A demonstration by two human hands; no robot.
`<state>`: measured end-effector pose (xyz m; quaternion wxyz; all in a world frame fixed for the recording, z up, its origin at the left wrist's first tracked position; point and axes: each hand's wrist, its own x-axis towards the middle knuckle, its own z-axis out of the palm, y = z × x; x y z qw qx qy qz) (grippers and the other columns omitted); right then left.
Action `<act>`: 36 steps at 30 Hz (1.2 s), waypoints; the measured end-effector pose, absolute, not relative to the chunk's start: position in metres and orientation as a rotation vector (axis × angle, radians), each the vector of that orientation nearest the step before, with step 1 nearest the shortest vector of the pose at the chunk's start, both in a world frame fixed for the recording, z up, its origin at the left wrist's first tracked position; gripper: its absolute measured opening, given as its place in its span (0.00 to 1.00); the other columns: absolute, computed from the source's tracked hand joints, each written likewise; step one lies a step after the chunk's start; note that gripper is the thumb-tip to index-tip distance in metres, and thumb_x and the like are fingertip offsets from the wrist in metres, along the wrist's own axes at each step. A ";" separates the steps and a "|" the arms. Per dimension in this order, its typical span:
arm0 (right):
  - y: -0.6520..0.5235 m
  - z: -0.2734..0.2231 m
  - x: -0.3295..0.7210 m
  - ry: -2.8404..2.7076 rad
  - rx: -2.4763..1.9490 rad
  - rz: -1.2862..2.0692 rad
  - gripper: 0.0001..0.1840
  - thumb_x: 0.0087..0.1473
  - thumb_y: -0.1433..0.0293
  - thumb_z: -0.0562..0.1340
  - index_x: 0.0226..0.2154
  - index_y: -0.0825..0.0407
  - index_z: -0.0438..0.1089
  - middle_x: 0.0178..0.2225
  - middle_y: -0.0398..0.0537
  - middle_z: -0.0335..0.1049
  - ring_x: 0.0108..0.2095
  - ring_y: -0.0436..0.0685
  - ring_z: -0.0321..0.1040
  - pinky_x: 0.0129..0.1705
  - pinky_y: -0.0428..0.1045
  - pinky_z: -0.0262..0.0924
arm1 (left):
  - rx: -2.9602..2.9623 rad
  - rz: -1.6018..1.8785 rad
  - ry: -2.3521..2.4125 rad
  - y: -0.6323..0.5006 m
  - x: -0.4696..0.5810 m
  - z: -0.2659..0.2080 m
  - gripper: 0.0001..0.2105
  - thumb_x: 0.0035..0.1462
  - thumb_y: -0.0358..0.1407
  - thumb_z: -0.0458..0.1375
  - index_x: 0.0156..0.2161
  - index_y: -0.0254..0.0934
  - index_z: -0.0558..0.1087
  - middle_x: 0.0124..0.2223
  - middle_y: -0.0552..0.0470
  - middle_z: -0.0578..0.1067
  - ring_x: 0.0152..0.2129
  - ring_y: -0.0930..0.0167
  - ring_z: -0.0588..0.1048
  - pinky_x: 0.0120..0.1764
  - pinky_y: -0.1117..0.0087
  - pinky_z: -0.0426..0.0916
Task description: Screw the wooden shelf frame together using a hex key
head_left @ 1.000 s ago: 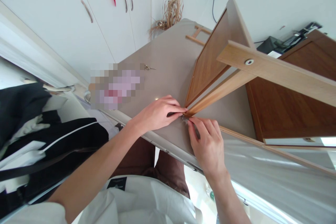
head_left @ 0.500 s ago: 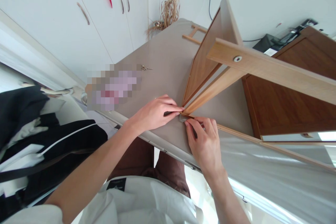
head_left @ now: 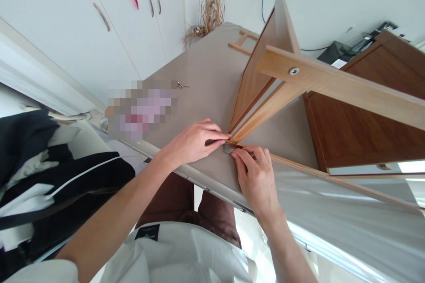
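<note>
A wooden frame (head_left: 275, 104) with a panel stands on edge on the covered table (head_left: 206, 93), its lower corner between my hands. With thumb and fingers pinched, my left hand (head_left: 195, 141) grips the tip of that corner from the left. My right hand (head_left: 255, 170) is closed at the near side of the corner, its thumb and fingertips on a small flat grey piece (head_left: 228, 148) against the wood. What kind of piece it is I cannot make out. A long wooden rail (head_left: 352, 84) with a metal fitting (head_left: 294, 71) juts out to the right.
A brown wooden panel (head_left: 361, 119) leans at the right. Several screws (head_left: 182, 85) lie beside a blurred-out packet (head_left: 149, 106). A small wooden frame piece (head_left: 242, 46) and dried stalks (head_left: 212, 11) are at the back. Dark clothes (head_left: 83, 177) hang at the left.
The whole view has shifted very slightly to the left. Both hands keep their hold at the frame's corner, with hardly any movement.
</note>
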<state>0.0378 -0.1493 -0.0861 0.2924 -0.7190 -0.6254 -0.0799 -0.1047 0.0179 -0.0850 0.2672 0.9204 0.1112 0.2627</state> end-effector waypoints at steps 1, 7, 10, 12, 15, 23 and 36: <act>-0.149 -0.085 0.038 -1.673 -1.911 -0.223 0.07 0.64 0.74 0.60 0.41 0.52 0.74 0.39 0.52 0.68 0.40 0.57 0.61 0.46 0.54 0.64 | 2.484 0.706 0.303 0.018 -0.105 -0.085 0.11 0.67 0.34 0.56 0.49 0.40 0.80 0.40 0.50 0.80 0.41 0.69 0.75 0.46 0.67 0.72; -0.153 -0.084 0.037 -1.751 -1.891 -0.224 0.07 0.64 0.76 0.59 0.42 0.53 0.73 0.39 0.50 0.71 0.40 0.56 0.63 0.47 0.53 0.63 | 2.489 0.684 0.309 0.018 -0.104 -0.086 0.11 0.67 0.34 0.56 0.49 0.40 0.80 0.41 0.50 0.80 0.41 0.69 0.75 0.45 0.67 0.72; -0.156 -0.084 0.038 -1.773 -1.914 -0.231 0.10 0.63 0.77 0.59 0.45 0.52 0.73 0.38 0.49 0.70 0.40 0.56 0.63 0.46 0.53 0.63 | 2.482 0.688 0.310 0.018 -0.105 -0.085 0.12 0.67 0.34 0.56 0.49 0.40 0.80 0.41 0.49 0.80 0.41 0.69 0.74 0.45 0.67 0.72; -0.156 -0.084 0.039 -1.779 -1.940 -0.251 0.12 0.63 0.78 0.59 0.46 0.51 0.73 0.39 0.50 0.69 0.39 0.56 0.62 0.45 0.53 0.63 | 2.479 0.690 0.310 0.018 -0.105 -0.085 0.12 0.68 0.34 0.55 0.50 0.40 0.80 0.41 0.49 0.80 0.41 0.68 0.74 0.46 0.66 0.72; -0.155 -0.083 0.039 -1.798 -1.959 -0.283 0.13 0.63 0.78 0.58 0.47 0.51 0.73 0.39 0.51 0.68 0.39 0.57 0.60 0.44 0.53 0.63 | 2.482 0.689 0.306 0.018 -0.105 -0.085 0.12 0.67 0.35 0.56 0.50 0.41 0.80 0.41 0.49 0.80 0.41 0.68 0.75 0.46 0.66 0.72; -0.150 -0.079 0.036 -1.770 -1.944 -0.318 0.11 0.63 0.76 0.60 0.46 0.51 0.73 0.39 0.50 0.68 0.39 0.56 0.61 0.45 0.52 0.63 | 2.484 0.680 0.313 0.019 -0.105 -0.088 0.12 0.67 0.35 0.56 0.50 0.40 0.80 0.41 0.49 0.80 0.42 0.68 0.75 0.46 0.66 0.73; -0.146 -0.072 0.030 -1.757 -1.927 -0.339 0.09 0.63 0.76 0.60 0.45 0.52 0.72 0.39 0.51 0.67 0.39 0.56 0.60 0.44 0.53 0.63 | 2.457 0.698 0.301 0.020 -0.105 -0.089 0.12 0.67 0.34 0.56 0.50 0.41 0.80 0.42 0.49 0.80 0.42 0.68 0.75 0.46 0.66 0.73</act>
